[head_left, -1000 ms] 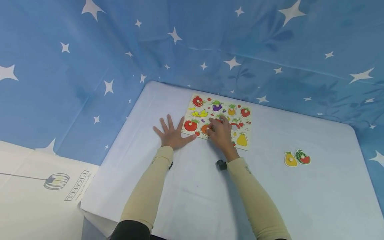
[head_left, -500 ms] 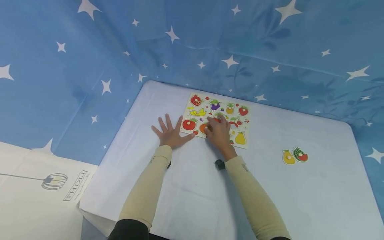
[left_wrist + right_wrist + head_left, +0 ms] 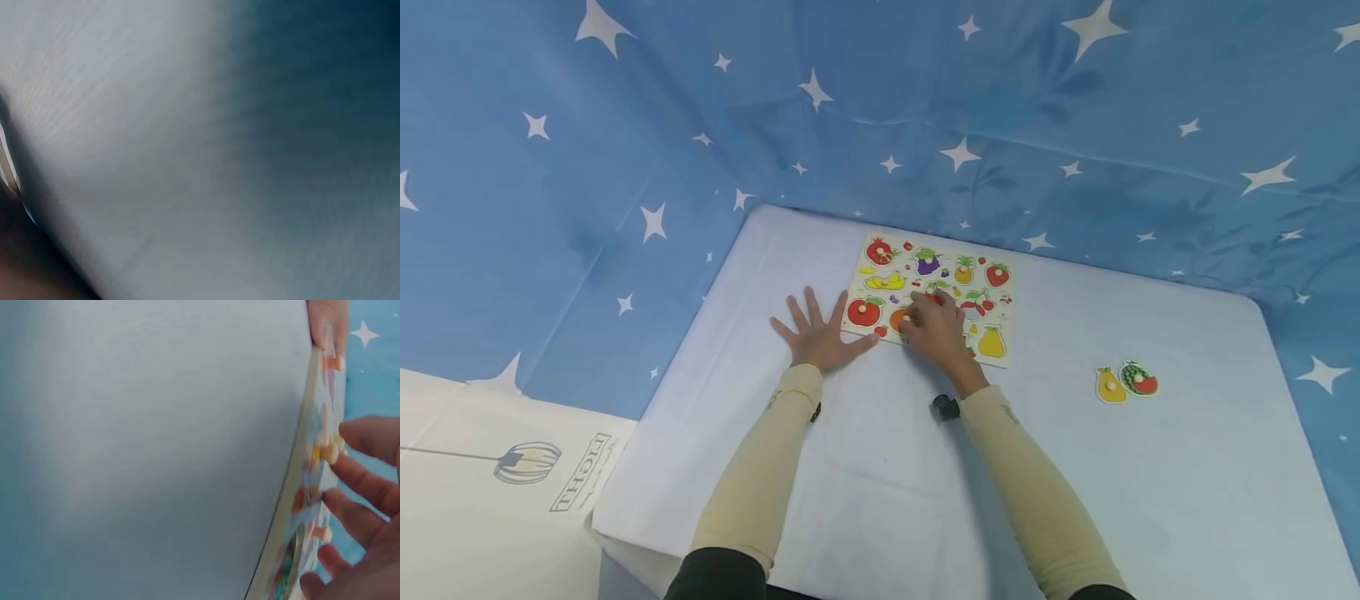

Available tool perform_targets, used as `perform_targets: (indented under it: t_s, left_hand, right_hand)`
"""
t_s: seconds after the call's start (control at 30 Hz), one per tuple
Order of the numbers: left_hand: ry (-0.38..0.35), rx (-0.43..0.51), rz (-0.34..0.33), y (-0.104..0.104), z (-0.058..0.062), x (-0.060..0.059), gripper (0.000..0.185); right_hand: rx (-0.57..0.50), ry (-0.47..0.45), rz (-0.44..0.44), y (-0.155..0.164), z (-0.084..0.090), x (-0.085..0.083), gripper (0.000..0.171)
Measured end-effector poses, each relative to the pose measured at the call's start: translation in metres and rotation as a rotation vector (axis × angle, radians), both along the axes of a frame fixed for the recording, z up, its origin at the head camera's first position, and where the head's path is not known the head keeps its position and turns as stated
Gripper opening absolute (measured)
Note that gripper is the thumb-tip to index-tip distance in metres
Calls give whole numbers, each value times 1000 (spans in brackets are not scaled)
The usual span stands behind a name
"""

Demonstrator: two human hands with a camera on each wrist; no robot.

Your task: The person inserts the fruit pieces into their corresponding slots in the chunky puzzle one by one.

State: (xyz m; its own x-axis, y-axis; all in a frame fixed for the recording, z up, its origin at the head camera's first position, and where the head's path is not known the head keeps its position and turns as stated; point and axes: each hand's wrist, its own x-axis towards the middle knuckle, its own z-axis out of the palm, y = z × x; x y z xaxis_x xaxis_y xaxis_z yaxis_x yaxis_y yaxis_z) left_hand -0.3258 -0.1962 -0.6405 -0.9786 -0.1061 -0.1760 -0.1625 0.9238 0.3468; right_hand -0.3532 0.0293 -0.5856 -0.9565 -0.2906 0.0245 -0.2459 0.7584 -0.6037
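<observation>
Resting flat on the white-covered tabletop (image 3: 880, 467), my left hand (image 3: 817, 335) lies with its fingers spread and straight, released and holding nothing, its thumb tip just touching the near left corner of the flat wooden fruit puzzle board (image 3: 931, 297) with its pale yellow face. My right hand (image 3: 934, 331) sits over the near middle of that board, fingers bent down onto the round orange fruit piece (image 3: 898, 318); from the head view I think my fingertips pinch its small white knob, though my own knuckles hide the contact. In the right wrist view the board's edge (image 3: 299, 487) runs past blurred, with my fingers (image 3: 369, 487) reaching across its face. A red apple piece (image 3: 862, 312) sits in the board just left of the orange one, and a yellow pear piece (image 3: 991, 342) fills the near right corner. Well apart to the right, a loose yellow pear-shaped piece (image 3: 1109, 385) and a loose green-and-red watermelon piece (image 3: 1138, 378) lie side by side, touching, on the tabletop. Blue star-printed cloth (image 3: 925, 108) hangs behind.
</observation>
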Motion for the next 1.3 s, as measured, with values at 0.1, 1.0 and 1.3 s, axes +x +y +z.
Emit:
perform_targets:
  t_s: [0.1,1.0,1.3]
  left_hand:
    - [8,5,-2,1,0,0,114]
    - [-1,30,-21,-1,-1,0,117]
    - [-5,53,-30,-1,-1,2,115]
  right_hand:
    - [-59,-25,18,7,2,1,20]
    - [-198,-104,-90,89,8,23,52]
    - [-167,-86,-161,130,13,24,51]
